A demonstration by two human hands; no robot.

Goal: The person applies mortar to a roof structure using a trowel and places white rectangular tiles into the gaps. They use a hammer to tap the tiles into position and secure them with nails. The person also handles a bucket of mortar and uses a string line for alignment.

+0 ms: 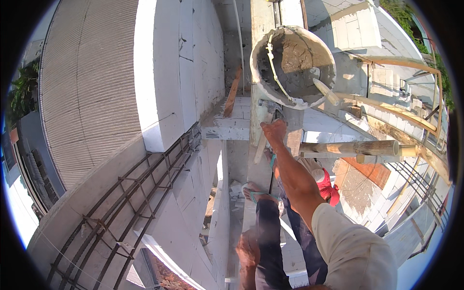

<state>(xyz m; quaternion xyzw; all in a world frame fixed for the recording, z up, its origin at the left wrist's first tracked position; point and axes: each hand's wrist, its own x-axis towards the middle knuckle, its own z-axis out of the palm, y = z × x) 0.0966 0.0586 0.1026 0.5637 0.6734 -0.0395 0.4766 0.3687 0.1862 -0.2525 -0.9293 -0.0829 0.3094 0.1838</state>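
Observation:
My right hand (274, 129) is closed at the near foot of a large pale bucket (261, 63) of grey mortar (296, 54), on what looks like a tool, too hidden to name. A pale wooden handle (326, 91) leans inside the bucket, which stands on a narrow raised walkway (257, 169). My sandalled feet (253, 193) are on that walkway. My left hand (245, 249) is low beside my left leg; its fingers are blurred and partly hidden.
A person in a red cap (328, 193) is below at the right, under horizontal poles (348, 148). At left are a rebar cage (124, 208), a white block wall (164, 77) and a corrugated roof (82, 96). A loose board (233, 92) and drops flank the walkway.

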